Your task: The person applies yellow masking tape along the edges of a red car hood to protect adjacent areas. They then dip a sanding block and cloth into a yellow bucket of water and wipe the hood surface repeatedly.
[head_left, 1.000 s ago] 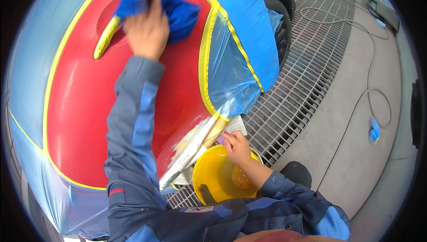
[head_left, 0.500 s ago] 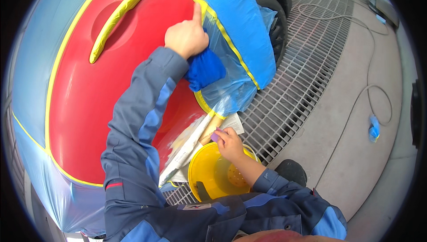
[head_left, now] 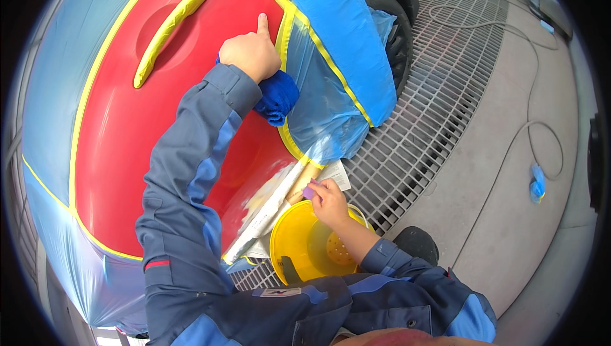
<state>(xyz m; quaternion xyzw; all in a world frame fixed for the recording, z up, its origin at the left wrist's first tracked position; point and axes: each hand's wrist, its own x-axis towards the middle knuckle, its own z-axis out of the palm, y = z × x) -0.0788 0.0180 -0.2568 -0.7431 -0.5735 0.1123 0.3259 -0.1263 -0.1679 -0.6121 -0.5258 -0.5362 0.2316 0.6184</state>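
Note:
My left hand (head_left: pixel 252 52) is on the red car panel (head_left: pixel 191 117), closed round a blue cloth (head_left: pixel 279 98) with its index finger stretched out. The cloth is bunched and hangs out on the wheel side of the hand. Yellow tape (head_left: pixel 285 31) edges the panel close by. Over the yellow bucket (head_left: pixel 286 234), my right hand (head_left: pixel 330 202) pinches a small purple pad (head_left: pixel 310 190). A whitish sanded patch (head_left: pixel 270 193) shows low on the panel, beside a pale paper roll (head_left: pixel 261 215). The palm side of my left hand is hidden.
Blue plastic sheeting (head_left: pixel 344 40) covers the car towards the black wheel (head_left: pixel 391 40). Yellow tape wraps the door handle (head_left: pixel 175 31). Metal floor grating (head_left: pixel 433 85) runs beside the car. A grey hose (head_left: pixel 529 91) lies on the concrete, with a blue-wrapped end (head_left: pixel 537 187).
My left hand has slid left and slightly down over the red panel, taking the blue cloth off the plastic sheeting's edge. My right hand stays over the bucket with the purple pad.

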